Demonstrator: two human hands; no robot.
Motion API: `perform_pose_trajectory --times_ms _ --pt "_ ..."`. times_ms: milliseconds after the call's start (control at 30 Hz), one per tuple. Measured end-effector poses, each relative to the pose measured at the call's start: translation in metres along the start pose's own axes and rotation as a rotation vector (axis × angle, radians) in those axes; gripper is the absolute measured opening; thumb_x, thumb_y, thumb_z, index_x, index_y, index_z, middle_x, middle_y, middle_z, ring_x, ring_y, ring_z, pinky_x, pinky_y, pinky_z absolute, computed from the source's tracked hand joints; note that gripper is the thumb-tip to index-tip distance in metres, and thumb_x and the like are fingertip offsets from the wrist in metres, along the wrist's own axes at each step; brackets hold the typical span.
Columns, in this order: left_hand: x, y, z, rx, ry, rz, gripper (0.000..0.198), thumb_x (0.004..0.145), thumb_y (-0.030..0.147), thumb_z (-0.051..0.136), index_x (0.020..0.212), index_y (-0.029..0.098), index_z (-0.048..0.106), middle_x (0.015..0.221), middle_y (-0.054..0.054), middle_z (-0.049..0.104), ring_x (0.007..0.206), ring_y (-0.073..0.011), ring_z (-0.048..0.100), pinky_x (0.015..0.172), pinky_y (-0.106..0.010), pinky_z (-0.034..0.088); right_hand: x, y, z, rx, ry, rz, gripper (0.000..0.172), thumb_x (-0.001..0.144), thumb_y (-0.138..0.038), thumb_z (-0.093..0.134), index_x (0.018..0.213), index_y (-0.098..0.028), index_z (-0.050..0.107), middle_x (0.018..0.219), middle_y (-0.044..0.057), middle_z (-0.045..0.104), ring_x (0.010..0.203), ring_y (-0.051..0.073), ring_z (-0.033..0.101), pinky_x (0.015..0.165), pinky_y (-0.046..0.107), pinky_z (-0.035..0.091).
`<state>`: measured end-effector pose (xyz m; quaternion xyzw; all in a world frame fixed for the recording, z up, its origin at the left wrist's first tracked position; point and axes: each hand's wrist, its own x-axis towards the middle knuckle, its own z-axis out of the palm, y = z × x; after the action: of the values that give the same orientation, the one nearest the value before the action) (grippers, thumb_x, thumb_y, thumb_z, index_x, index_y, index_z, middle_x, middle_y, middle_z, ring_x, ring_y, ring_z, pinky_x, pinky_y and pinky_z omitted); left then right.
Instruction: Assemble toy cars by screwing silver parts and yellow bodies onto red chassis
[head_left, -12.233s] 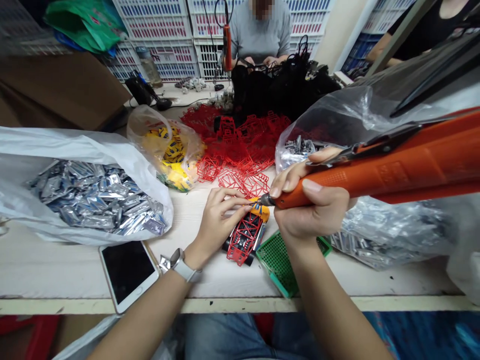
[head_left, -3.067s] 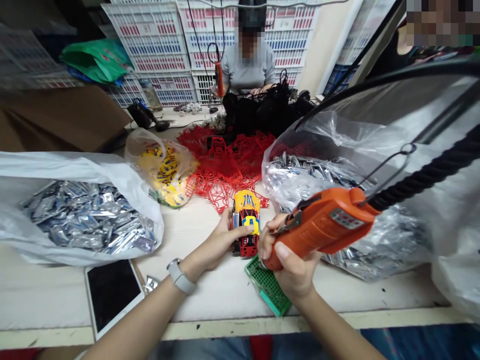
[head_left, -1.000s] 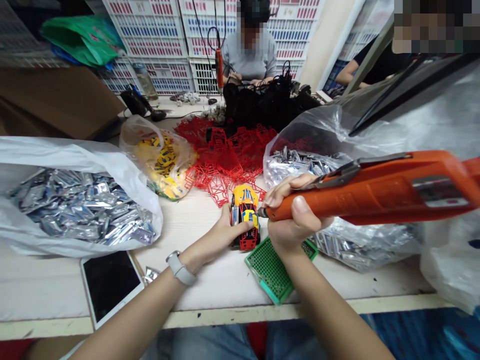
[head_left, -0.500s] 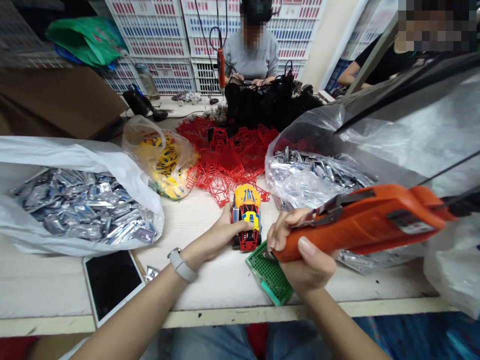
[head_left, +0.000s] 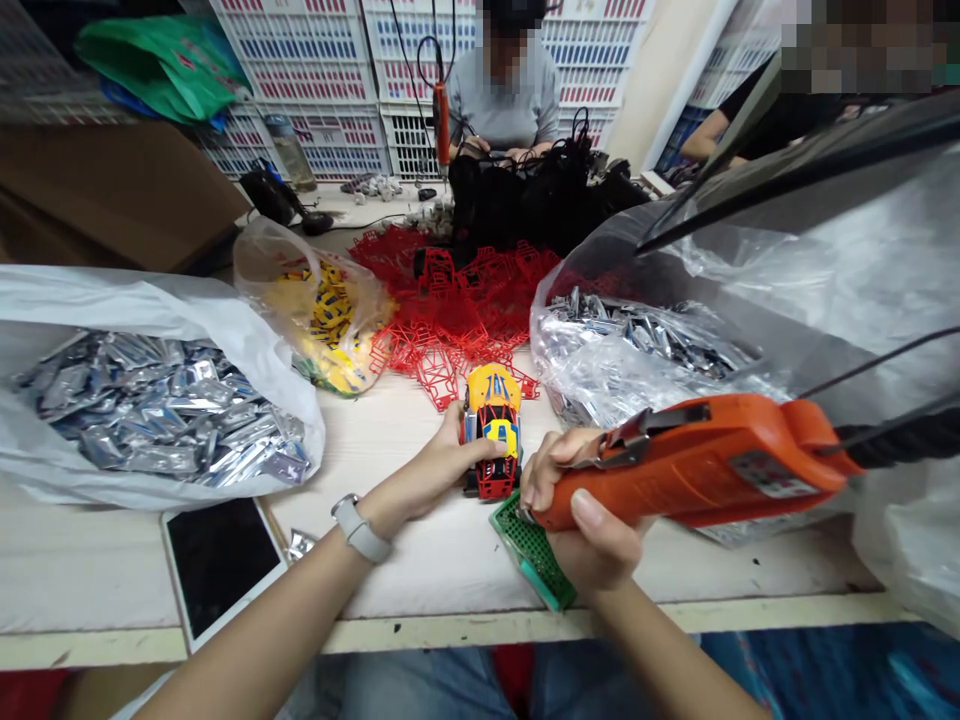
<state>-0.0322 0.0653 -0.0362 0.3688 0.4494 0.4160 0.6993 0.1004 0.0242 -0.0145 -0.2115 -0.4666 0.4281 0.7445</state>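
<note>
On the white worktable (head_left: 420, 570), left, a big plastic bag of silver packets (head_left: 161, 400); right, a second clear bag of silver parts (head_left: 637, 350); behind, a heap of red frames (head_left: 457, 310); nearer, an orange electric screwdriver (head_left: 690, 465) clamped in the right hand (head_left: 581, 510), tip down on a green screw tray (head_left: 532, 545); just beside, a yellow toy car (head_left: 491, 430) gripped by the left hand (head_left: 439, 470), fingers closed round its side

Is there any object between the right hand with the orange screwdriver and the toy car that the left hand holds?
Nothing visible. The right hand holds the screwdriver over the green tray, just right of the toy car in the left hand.
</note>
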Motion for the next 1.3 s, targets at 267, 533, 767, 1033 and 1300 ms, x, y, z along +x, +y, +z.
perform_pose_trajectory --times_ms 267,533,767,1033,1300 --pt "0.002 -0.001 -0.002 -0.033 -0.019 -0.017 0.064 0.067 0.023 0.084 0.119 0.022 0.047 0.107 -0.005 0.064 0.099 -0.0241 0.065 0.094 -0.044 0.052 0.028 -0.034 0.004 -0.039 -0.014 -0.078 0.017 0.083 -0.036 0.068 0.093 -0.022 0.07 0.053 -0.002 0.054 0.046 0.017 0.05 0.042 0.029 0.044" --pt "0.003 -0.004 -0.004 -0.003 -0.01 -0.014 0.059 0.071 0.025 0.083 0.119 0.022 0.048 0.107 -0.006 0.064 0.104 -0.0267 0.065 0.099 -0.048 0.05 0.055 -0.019 0.01 -0.075 0.141 -0.23 0.009 0.082 -0.033 0.062 0.084 -0.025 0.064 0.049 -0.005 0.049 0.041 0.015 0.043 0.042 0.028 0.04" --pt "0.002 0.0 0.0 -0.014 0.006 -0.024 0.061 0.069 0.024 0.084 0.118 0.021 0.048 0.107 -0.007 0.065 0.105 -0.0278 0.065 0.101 -0.05 0.049 0.049 -0.015 0.009 -0.073 0.165 -0.225 0.01 0.077 -0.032 0.062 0.083 -0.024 0.063 0.05 -0.005 0.052 0.041 0.016 0.046 0.043 0.028 0.041" --pt "0.001 0.001 0.001 0.005 0.014 -0.027 0.062 0.067 0.026 0.083 0.117 0.022 0.046 0.109 -0.006 0.065 0.103 -0.0249 0.064 0.102 -0.048 0.048 0.049 -0.012 0.011 -0.068 0.169 -0.214 0.01 0.076 -0.03 0.062 0.083 -0.023 0.066 0.051 -0.004 0.052 0.044 0.016 0.046 0.045 0.028 0.042" --pt "-0.001 0.0 -0.001 -0.027 -0.015 -0.05 0.06 0.069 0.024 0.082 0.117 0.024 0.045 0.105 -0.003 0.064 0.096 -0.0214 0.065 0.094 -0.043 0.053 0.048 -0.004 0.012 -0.062 0.221 -0.274 0.013 0.069 -0.027 0.055 0.081 -0.024 0.061 0.047 -0.005 0.05 0.041 0.016 0.042 0.041 0.026 0.037"
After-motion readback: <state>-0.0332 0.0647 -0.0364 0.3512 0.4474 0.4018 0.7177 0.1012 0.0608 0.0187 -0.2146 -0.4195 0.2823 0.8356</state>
